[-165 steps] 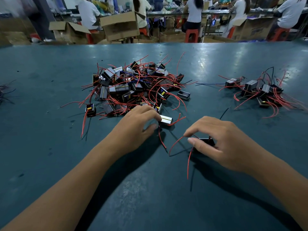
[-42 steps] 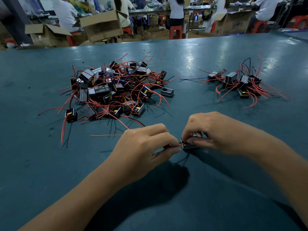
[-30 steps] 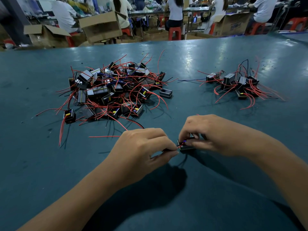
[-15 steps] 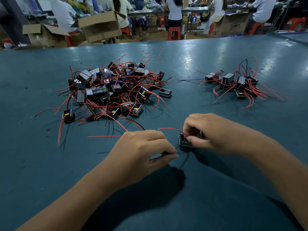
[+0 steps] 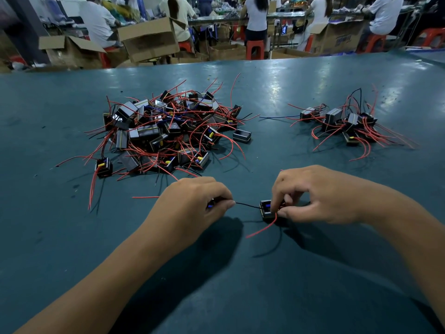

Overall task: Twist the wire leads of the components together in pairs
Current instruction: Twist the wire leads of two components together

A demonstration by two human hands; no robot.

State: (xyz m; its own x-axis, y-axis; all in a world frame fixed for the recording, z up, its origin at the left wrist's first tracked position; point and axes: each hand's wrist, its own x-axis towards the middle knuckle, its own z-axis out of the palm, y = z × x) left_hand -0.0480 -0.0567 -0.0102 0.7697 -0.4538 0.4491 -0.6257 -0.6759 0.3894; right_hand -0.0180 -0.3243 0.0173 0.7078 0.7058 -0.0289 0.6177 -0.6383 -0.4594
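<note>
My right hand (image 5: 315, 194) pinches a small black component (image 5: 266, 210) that sits on the teal table (image 5: 240, 285). A red lead (image 5: 261, 229) curls down from the component toward me. A thin black lead (image 5: 246, 205) stretches left from it to my left hand (image 5: 192, 203), whose curled fingers grip another small component, mostly hidden inside the fist. The two hands are a short way apart, joined by the taut black lead.
A big pile of black components with red leads (image 5: 166, 131) lies beyond my left hand. A smaller heap of components (image 5: 346, 124) lies at the far right. One single component (image 5: 242, 136) sits beside the big pile. Cardboard boxes (image 5: 149, 39) and seated people stand past the table.
My hands have drawn apart, stretching the black lead between them. The red lead that arched above the component half a second ago now hangs below it.
</note>
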